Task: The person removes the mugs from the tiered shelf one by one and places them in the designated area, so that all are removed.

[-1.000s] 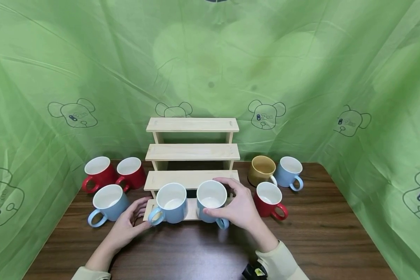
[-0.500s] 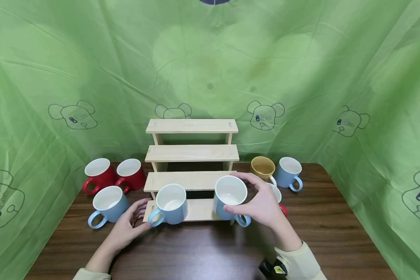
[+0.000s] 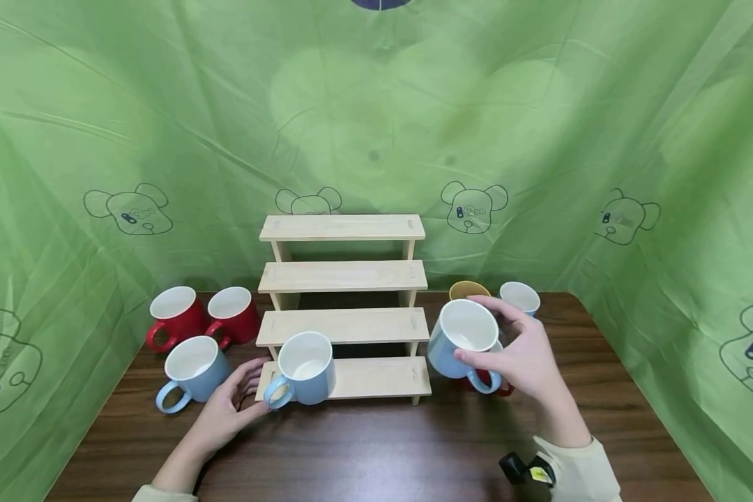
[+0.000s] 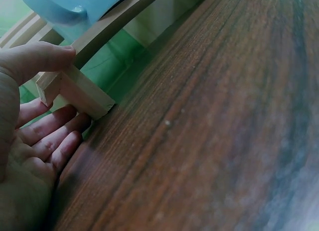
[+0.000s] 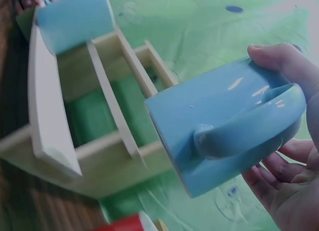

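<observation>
My right hand [image 3: 530,359] holds a light blue mug [image 3: 444,351] by its rim, to the right of the wooden stepped rack [image 3: 383,380]. The right wrist view shows this mug's outer side and handle [image 5: 249,131], thumb at the rim. At the rack's bottom left corner, my left hand [image 3: 219,411] pinches the end of the lowest step [image 4: 89,47], thumb on its edge and fingers below. Another light blue mug [image 3: 314,383] stands on that step's left part, handle toward the left hand. The three upper steps bear nothing.
Left of the rack stand two red mugs [image 3: 185,321] and a blue mug [image 3: 208,373]. A yellow mug [image 3: 467,289] and a blue mug [image 3: 519,298] stand at the back right. The held mug mostly hides a red mug [image 3: 505,388]. Green cloth [image 3: 376,104] hangs behind the table.
My right hand has lifted the blue mug off the lowest step and carried it to the right, over the red mug. My left hand has stayed at the rack's corner.
</observation>
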Demonstrator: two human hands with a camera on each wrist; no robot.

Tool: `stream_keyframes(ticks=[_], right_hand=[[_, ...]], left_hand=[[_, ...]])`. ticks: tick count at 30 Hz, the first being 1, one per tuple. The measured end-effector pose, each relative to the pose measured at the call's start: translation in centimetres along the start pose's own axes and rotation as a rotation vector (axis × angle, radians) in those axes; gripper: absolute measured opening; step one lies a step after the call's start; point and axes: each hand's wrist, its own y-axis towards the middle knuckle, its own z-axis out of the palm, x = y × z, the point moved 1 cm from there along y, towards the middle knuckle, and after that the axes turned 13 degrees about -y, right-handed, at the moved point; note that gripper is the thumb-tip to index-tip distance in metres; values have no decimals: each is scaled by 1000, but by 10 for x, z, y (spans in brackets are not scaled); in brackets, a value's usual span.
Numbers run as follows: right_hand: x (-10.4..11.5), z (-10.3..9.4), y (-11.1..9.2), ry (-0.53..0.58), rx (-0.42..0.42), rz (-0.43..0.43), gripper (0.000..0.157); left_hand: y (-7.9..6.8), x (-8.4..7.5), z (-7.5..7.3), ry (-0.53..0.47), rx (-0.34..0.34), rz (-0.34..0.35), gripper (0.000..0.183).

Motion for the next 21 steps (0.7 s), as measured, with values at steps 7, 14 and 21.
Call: stream_keyframes(ticks=[7, 14, 21], right_hand=[[-19, -27, 4, 69, -85, 14, 76], [-38, -48, 5, 132, -126, 22, 75], [-57, -72, 0, 146, -165, 41, 75]], left_hand=[[-1, 1, -1, -4, 3, 8, 68], [-1, 1, -1, 1, -3, -2, 68], [-1, 2, -1, -3, 4, 0, 68]])
